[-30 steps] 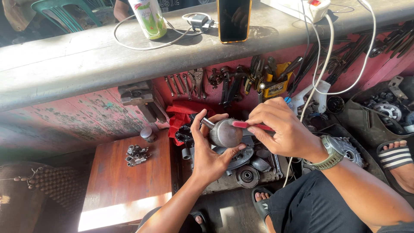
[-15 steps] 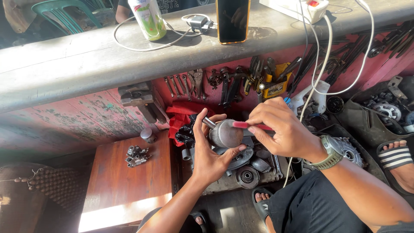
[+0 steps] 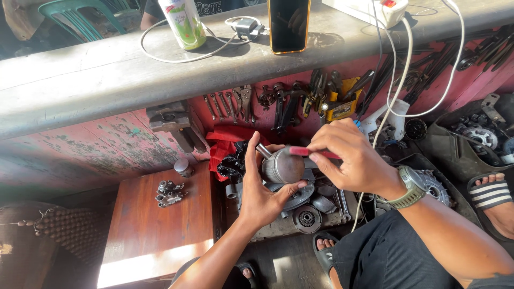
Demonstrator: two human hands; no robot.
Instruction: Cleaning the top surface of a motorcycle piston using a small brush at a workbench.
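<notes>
My left hand (image 3: 261,195) cups a grey metal cylinder (image 3: 282,167), thumb under, fingers up behind it, so the rounded dull face turns toward me and stays steady. A short bright pin sticks out of its upper left side. My right hand (image 3: 350,160) pinches a slim red-handled tool (image 3: 313,153) and lays its tip on top of the cylinder; which kind of tip, I cannot tell. Just below the cylinder lie greasy round engine parts (image 3: 308,217), dark and toothed. Left of it stands a smooth brown wooden stool (image 3: 155,230) with a small cluster of steel fittings (image 3: 168,193). Above it, pliers and wrenches (image 3: 284,101) line a chipped red wall, within reach.
</notes>
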